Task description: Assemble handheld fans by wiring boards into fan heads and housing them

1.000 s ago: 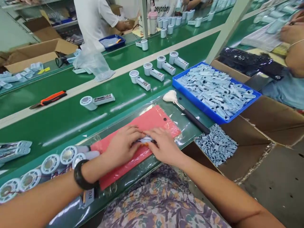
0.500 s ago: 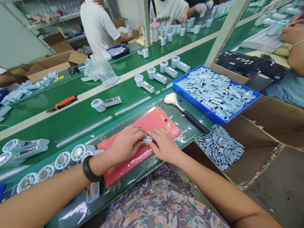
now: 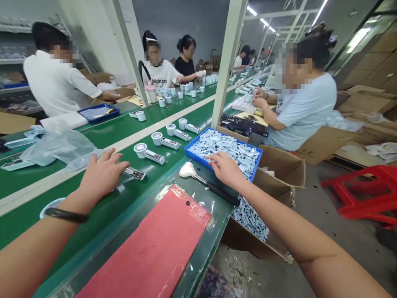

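Note:
My left hand (image 3: pixel 102 174) reaches out over the green conveyor belt (image 3: pixel 102 231) and curls down onto the round head of a white handheld device (image 3: pixel 134 173); only the device's handle shows past my fingers. My right hand (image 3: pixel 226 167) is at the near edge of a blue tray (image 3: pixel 192 156) full of small pale blue parts (image 3: pixel 226 145). Its fingers are bent down among the parts, and what they hold is hidden. A red mat (image 3: pixel 161 244) lies bare on the bench in front of me. A brush (image 3: pixel 187 169) with a black handle rests between mat and tray.
Three more white devices (image 3: pixel 145 153) lie in a row on the belt. A crumpled plastic bag (image 3: pixel 62 147) sits left. An open cardboard box (image 3: pixel 279 165) holds more pale parts (image 3: pixel 251 219). A white post (image 3: pixel 228 62) rises behind the tray. Co-workers sit around; a red stool (image 3: pixel 366 194) stands right.
Both hands have left the red mat and the small piece there. The left went out to a device on the belt, the right to the blue tray. My view has lifted.

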The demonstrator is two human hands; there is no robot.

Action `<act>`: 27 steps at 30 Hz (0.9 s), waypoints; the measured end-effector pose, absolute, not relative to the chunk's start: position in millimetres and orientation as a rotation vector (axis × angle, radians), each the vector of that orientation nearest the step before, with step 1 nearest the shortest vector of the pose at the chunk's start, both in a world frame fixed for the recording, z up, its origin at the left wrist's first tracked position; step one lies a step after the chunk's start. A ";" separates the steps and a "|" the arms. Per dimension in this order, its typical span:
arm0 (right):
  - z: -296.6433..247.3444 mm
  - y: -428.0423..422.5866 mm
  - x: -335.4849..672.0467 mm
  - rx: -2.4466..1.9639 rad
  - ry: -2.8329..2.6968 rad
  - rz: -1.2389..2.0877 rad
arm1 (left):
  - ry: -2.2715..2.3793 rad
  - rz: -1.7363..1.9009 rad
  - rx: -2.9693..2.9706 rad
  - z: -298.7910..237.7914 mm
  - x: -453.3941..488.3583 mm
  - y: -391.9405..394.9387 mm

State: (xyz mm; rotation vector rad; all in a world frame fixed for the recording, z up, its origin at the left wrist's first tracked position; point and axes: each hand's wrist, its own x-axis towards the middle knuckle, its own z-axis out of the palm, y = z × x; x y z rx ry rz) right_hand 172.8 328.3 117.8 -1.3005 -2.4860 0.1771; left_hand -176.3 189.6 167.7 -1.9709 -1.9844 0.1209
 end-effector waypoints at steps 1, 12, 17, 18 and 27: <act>120.9 340.7 166.5 -1.352 -2.499 0.123 | -2.050 0.119 -1.942 165.0 -183.4 195.4; 143.8 363.4 154.2 -1.409 -2.553 -0.030 | -2.464 0.136 -1.765 138.9 -249.7 123.2; 131.4 289.2 151.2 -0.495 -2.825 0.407 | -2.591 0.288 -1.652 154.0 -240.5 83.3; 124.3 274.4 145.0 -0.293 -2.841 0.547 | -2.580 0.315 -1.648 158.0 -230.3 82.1; 79.7 252.4 128.9 -0.507 -2.705 0.777 | -2.494 0.145 -1.838 180.2 -141.2 57.6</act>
